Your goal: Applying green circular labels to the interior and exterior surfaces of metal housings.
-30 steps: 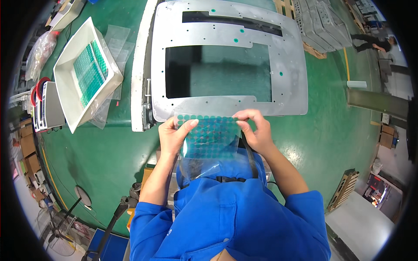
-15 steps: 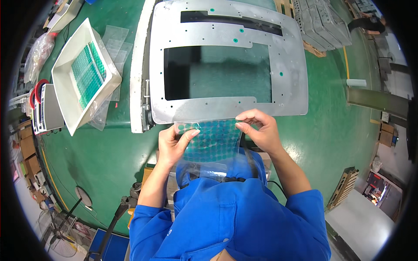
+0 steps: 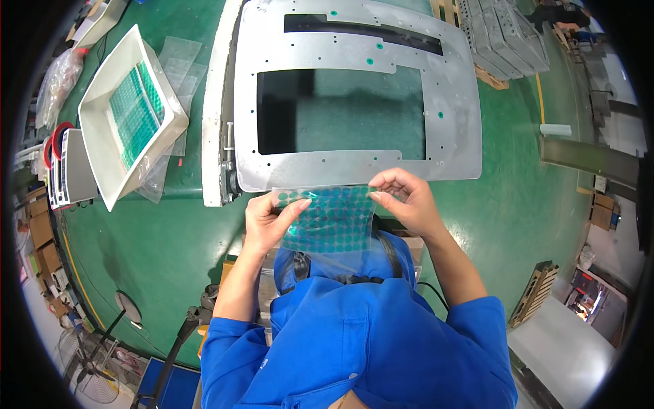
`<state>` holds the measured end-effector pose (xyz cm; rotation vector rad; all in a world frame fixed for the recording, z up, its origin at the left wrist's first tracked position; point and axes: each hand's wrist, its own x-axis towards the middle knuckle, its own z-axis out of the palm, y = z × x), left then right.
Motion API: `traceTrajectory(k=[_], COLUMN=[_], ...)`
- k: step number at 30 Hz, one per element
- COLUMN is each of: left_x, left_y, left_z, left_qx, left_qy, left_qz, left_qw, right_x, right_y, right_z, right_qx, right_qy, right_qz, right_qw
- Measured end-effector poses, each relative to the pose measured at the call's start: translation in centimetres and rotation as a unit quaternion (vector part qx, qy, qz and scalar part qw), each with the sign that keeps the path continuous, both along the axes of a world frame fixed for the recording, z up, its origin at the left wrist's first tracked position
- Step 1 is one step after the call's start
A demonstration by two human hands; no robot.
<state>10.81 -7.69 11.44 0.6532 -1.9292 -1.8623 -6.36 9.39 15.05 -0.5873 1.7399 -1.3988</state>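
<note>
A clear sheet of round green stickers (image 3: pixel 327 225) hangs in front of me, just below the near edge of a grey metal panel (image 3: pixel 327 170). My left hand (image 3: pixel 268 221) grips the sheet's upper left part, thumb on top and fingers hidden behind. At the sheet's upper right corner, my right hand (image 3: pixel 407 199) pinches with thumb and forefinger; whether a single sticker is between them is too small to tell. The panel has a large rectangular opening, a narrow slot, and small holes, several of them covered by green dots (image 3: pixel 370 61).
On the left stands a white tray (image 3: pixel 178 123) holding more green sticker sheets (image 3: pixel 133 119), with clear plastic bags (image 3: pixel 178 58) beside it. Grey crates (image 3: pixel 501 37) are stacked on a pallet at the back right. A round mirror-like disc (image 3: pixel 128 307) on an arm stands lower left.
The sheet's lower part has swung slightly left and up, and its lower edge has shifted. Both hands keep their grip, nearly in place. At the far right, a person's dark-clothed arm has moved.
</note>
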Motion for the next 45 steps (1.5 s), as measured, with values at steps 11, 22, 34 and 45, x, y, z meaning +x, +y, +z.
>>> traceTrajectory(k=[11, 22, 34, 45], left_x=[0.0, -0.1, -0.2, -0.1], left_y=[0.2, 0.3, 0.6, 0.6], left_z=[0.1, -0.1, -0.7, -0.6], left_qx=[0.06, 0.102, 0.163, 0.205], left_qy=[-0.047, -0.059, -0.082, -0.068], left_qz=[0.016, 0.036, 0.11, 0.125], left_qw=[0.997, 0.992, 0.977, 0.968], right_x=[0.6, 1.2, -3.1, -3.1], right_y=[-0.2, -0.1, -1.5, -2.0], right_z=[-0.3, -0.7, -2.3, -2.3], right_qx=[-0.05, -0.05, 0.097, 0.148], right_qy=[0.441, 0.43, 0.358, 0.376], right_qz=[0.095, 0.041, 0.026, 0.027], right_qw=[0.891, 0.901, 0.928, 0.914])
